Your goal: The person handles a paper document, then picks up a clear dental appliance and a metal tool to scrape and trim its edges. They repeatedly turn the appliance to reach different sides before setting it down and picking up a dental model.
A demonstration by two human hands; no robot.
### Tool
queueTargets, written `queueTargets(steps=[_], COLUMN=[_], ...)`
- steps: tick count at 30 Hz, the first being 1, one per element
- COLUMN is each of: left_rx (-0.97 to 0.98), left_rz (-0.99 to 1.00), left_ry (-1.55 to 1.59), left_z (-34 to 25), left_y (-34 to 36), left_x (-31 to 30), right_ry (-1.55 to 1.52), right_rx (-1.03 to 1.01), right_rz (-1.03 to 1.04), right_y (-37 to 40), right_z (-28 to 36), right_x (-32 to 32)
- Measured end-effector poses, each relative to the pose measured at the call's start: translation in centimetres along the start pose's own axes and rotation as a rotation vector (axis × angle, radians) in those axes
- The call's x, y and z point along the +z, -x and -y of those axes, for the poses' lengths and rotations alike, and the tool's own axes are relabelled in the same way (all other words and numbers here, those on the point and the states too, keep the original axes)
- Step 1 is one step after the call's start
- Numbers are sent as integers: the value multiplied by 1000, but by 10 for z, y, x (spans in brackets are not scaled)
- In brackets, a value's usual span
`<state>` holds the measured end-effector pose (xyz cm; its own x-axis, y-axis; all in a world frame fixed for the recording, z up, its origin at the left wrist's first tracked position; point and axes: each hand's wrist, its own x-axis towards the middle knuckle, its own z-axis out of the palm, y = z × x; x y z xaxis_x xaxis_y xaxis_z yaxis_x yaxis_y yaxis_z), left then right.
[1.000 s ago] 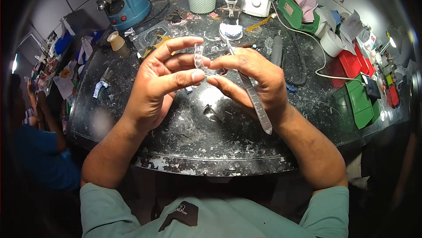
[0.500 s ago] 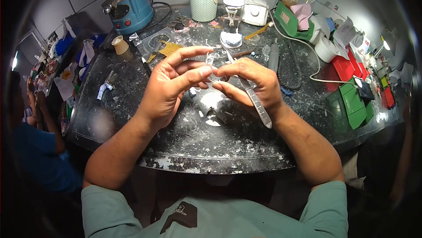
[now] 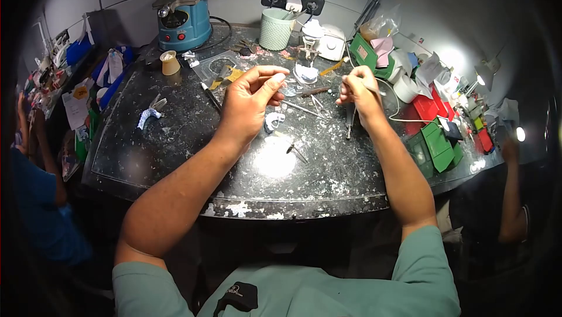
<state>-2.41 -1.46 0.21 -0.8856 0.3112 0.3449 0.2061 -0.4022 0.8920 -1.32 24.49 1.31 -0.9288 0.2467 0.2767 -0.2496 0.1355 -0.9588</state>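
Observation:
My left hand (image 3: 253, 96) is closed in a pinch above the middle of the bench. A small clear plastic piece (image 3: 288, 90) shows at its fingertips, mostly hidden by them. My right hand (image 3: 361, 93) is closed around a slender pale-grey tool (image 3: 376, 90), whose kind I cannot make out. Beneath that hand lies a dark handpiece (image 3: 350, 122) on the bench. Between the hands are thin metal tools (image 3: 305, 109) and a brown-handled tool (image 3: 315, 91). A white dental arch model (image 3: 274, 121) rests just below my left fingers.
A blue machine (image 3: 186, 21), a pale green woven bin (image 3: 275, 31) and a white control box (image 3: 332, 43) stand at the back. Green bins (image 3: 438, 144) and red bins (image 3: 426, 107) line the right. A blue-white arch (image 3: 148, 119) lies left. People sit at both sides.
My hands have moved apart, the right one away from the clear piece and to the right. The view has tilted up, showing the lamp. The metal tools and arch model between the hands now show.

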Motion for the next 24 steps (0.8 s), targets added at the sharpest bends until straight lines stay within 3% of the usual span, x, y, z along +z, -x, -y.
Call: queueTargets(steps=[2,5,7,9,11,17,19,21,24], left_rx=[-13,-18,-11,161,179,232,265,255,201], left_rz=[-8,-27,-36,-33,-43,-75,-67,-66,-73], left_ry=[24,7,-28,-102,-136,-144,-176,-142,-65], left_z=[5,3,5,16,18,8,10,7,7], left_y=[-2,-3,-5,-11,-14,-12,-12,-11,-10], left_x=[-2,-1,-2,-5,-7,-4,-4,-2,-2], right_ry=[130,213,95,-52,88,176,144,37,118], right_rx=[117,6,-69,-227,-272,-355,-227,-380,-412], right_rz=[60,42,-23,-59,-60,-143,-122,-182,-164], right_y=[-14,-57,-83,-110,-130,-139,-133,-130,-125], right_z=[6,-2,7,13,22,5,-4,-6,-6], right_x=[-1,-11,-6,0,5,28,32,34,35])
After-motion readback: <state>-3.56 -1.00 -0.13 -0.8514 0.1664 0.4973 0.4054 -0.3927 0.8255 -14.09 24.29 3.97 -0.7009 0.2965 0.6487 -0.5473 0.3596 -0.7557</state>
